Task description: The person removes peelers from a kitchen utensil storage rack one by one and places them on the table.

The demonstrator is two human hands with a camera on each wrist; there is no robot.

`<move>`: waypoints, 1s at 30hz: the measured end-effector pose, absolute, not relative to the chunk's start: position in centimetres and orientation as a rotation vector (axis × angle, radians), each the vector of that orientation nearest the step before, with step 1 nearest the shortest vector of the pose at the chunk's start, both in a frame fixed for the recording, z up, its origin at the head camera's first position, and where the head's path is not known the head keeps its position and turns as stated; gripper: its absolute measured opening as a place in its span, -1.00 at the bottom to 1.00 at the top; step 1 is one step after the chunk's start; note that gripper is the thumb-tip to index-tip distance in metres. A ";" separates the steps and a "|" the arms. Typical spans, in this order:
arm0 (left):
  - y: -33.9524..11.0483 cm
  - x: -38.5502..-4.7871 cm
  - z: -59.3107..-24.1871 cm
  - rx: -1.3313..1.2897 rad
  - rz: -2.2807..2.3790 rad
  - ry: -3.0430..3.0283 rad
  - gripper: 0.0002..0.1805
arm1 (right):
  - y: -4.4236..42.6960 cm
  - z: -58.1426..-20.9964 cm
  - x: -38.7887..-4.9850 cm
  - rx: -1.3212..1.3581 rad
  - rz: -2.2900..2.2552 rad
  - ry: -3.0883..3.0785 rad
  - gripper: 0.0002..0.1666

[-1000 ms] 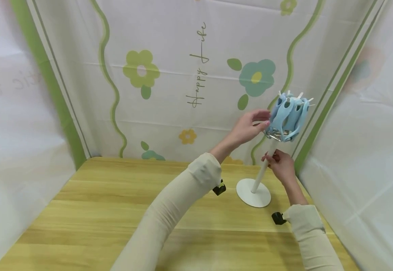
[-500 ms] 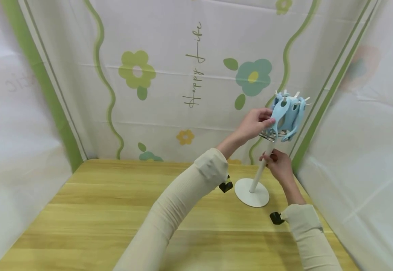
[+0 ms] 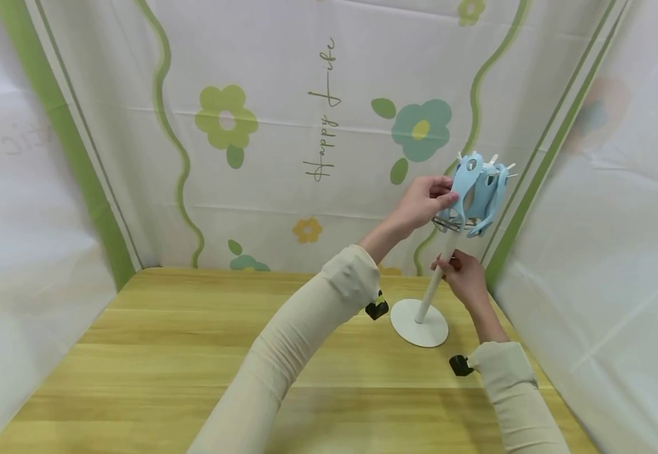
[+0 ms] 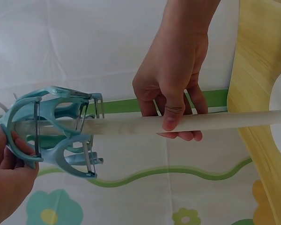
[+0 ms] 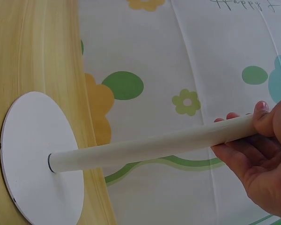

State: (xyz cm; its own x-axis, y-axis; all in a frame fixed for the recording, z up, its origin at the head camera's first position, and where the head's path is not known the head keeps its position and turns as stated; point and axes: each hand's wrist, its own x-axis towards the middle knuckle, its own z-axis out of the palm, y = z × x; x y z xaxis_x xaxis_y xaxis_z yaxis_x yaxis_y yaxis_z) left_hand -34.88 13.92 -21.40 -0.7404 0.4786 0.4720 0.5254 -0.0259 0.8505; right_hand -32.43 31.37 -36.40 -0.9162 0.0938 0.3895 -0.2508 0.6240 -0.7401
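Several light-blue Y-shaped peelers hang in a ring, blades down, around the top of a white stand [image 3: 432, 293]. My left hand [image 3: 416, 205] pinches the handle of the nearest left peeler [image 3: 462, 186] between thumb and fingers. That peeler sits by the hooks at the top; whether it is free of its hook I cannot tell. In the left wrist view the peelers' metal blades [image 4: 86, 154] show clearly. Lower down, my right hand [image 3: 465, 277] holds the white pole [image 5: 168, 145], thumb on one side and fingers on the other.
The stand's round white base [image 3: 416, 334] rests on the wooden table [image 3: 193, 353] near its back right. A flowered white curtain [image 3: 278, 164] rises behind, with more white fabric [image 3: 601, 252] close on the right. Black wrist cameras [image 3: 377, 309] hang by both sleeves.
My left hand has moved from beside the peelers to pinch one by its handle, and that peeler has shifted slightly outward to the left. The right hand stays on the pole.
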 end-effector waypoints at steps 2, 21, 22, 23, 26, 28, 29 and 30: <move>13.7 -34.8 -21.4 -1.100 -1.925 -2.170 -0.70 | 31.3 -36.4 -32.4 0.114 1.202 -2.460 -0.64; 9.2 -34.0 -24.4 -1.013 -1.854 -2.269 -0.78 | 31.4 -36.7 -32.7 0.140 1.124 -2.455 -0.73; 8.9 -34.0 -24.8 -1.013 -1.849 -2.277 -0.77 | 31.4 -36.7 -32.7 0.140 1.130 -2.456 -0.72; 8.7 -33.9 -25.1 -1.016 -1.848 -2.281 -0.77 | 31.4 -36.7 -32.7 0.135 1.132 -2.459 -0.72; 8.1 -33.7 -26.2 -1.026 -1.853 -2.285 -0.79 | 31.4 -36.6 -32.6 0.127 1.144 -2.462 -0.70; 7.7 -33.5 -26.9 -1.027 -1.862 -2.288 -0.81 | 31.4 -36.6 -32.5 0.127 1.155 -2.465 -0.69; 7.6 -33.4 -27.3 -1.023 -1.873 -2.289 -0.82 | 31.4 -36.6 -32.5 0.126 1.161 -2.465 -0.69; 7.4 -33.3 -27.7 -1.017 -1.876 -2.298 -0.83 | 31.4 -36.6 -32.5 0.127 1.172 -2.465 -0.68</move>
